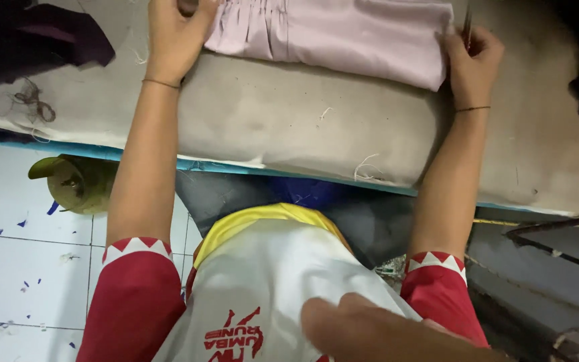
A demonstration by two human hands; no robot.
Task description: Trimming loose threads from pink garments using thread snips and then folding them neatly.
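Two hands (175,37) (472,64) on folded pale pink cloth (343,33) atop padded table (303,127)

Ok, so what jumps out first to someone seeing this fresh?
The pale pink cloth, folded at the top of the padded grey table, with the left hand pressing its left end and the right hand at its right corner, holding a thin dark tool. Loose threads lie on the padding.
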